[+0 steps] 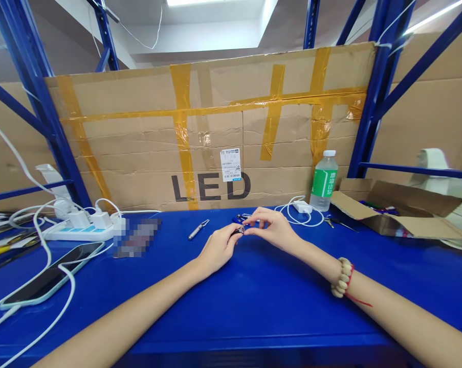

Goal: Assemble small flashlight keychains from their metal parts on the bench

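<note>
My left hand is closed around a small dark object with a shiny metal end, mostly hidden by the fingers. My right hand pinches at the metal end of the same piece, thumb and forefinger together; what exactly lies between those fingertips is too small to tell. Just behind the hands, small blue pieces lie on the blue tabletop. To the left of my left hand rests a short silver-grey, pen-like item with a metal clasp, touched by neither hand.
On the left are a phone with white cables and a power strip. At the right stand a water bottle, a white charger, keys and an open cardboard box. A cardboard wall closes the back.
</note>
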A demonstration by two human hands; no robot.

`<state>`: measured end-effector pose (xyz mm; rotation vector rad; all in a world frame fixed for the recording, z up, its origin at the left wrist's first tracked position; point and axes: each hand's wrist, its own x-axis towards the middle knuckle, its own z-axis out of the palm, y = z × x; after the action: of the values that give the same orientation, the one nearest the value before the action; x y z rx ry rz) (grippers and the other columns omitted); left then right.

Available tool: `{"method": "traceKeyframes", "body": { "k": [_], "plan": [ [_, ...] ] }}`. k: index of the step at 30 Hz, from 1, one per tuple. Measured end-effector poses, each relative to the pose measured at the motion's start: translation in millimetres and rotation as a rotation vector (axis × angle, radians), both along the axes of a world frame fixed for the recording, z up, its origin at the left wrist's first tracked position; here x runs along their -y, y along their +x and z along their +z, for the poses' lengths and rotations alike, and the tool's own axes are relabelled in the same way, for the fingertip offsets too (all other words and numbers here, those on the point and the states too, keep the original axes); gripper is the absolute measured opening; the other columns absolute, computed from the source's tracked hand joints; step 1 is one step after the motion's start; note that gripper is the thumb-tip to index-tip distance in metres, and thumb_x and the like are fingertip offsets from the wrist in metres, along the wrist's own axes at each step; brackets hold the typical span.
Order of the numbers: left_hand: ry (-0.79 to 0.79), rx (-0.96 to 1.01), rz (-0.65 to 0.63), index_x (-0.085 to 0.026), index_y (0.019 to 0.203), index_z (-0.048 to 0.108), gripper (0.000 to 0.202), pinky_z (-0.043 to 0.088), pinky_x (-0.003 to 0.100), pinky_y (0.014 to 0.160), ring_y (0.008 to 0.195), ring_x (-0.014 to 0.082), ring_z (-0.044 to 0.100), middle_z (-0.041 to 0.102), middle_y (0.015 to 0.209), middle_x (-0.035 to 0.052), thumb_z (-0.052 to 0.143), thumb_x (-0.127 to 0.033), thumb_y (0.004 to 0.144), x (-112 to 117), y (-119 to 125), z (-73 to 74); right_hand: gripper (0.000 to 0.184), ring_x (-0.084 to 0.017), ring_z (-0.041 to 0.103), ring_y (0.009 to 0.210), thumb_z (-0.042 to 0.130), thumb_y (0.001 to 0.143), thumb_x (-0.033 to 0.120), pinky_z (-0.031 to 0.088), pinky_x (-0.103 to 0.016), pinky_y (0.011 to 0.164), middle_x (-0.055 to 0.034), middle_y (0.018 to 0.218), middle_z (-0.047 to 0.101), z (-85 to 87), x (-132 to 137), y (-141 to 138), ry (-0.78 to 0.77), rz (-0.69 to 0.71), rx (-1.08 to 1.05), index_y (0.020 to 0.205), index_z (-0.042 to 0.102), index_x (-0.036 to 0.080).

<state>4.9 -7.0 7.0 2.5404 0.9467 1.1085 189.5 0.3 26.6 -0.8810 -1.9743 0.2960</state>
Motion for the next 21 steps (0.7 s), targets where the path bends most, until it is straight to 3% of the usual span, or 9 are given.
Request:
{"method": "traceKeyframes", "body": {
  "k": [8,16,21],
  "plan": [
    [-0.064,-0.043,-0.030,-0.019,0.090,0.048,0.011,0.043,0.025,0.066,0.075,0.0180,0.061,0.063,0.081,0.0033,0.037,-0.021,0.090,1.7,-1.6,-1.4,0.005,-0.013,0.053,0.063,0.072,0.065,0.024,0.038,-0.025,0.059,-0.0016,0.069,0.059,-4.7,1.3,-1.3,-0.064,0.008,0.004,0.066,0.070,0.018],
    [-0.078,-0.063,-0.043,-0.021,0.085,0.041,0.004,0.043,0.025,0.064,0.074,0.0178,0.062,0.064,0.083,0.0027,0.040,-0.019,0.087,1.2,-4.0,-5.1,0.014,-0.012,0.052,0.063,0.066,0.067,0.024,0.039,-0.026,0.064,-0.0001,0.061,0.060,-0.3,8.9,-8.2,-0.270,0.038,-0.012,0.056,0.063,0.016],
    [-0.029,-0.071,-0.050,-0.021,0.082,0.042,0.005,0.043,0.025,0.064,0.075,0.0174,0.061,0.063,0.082,0.0020,0.042,-0.018,0.086,1.6,-4.2,-4.9,0.023,-0.008,0.044,0.049,0.066,0.065,0.034,0.037,-0.022,0.049,0.0017,0.053,0.054,-0.6,9.4,-7.6,-0.473,0.058,-0.019,0.056,0.060,0.014]
  ]
}}
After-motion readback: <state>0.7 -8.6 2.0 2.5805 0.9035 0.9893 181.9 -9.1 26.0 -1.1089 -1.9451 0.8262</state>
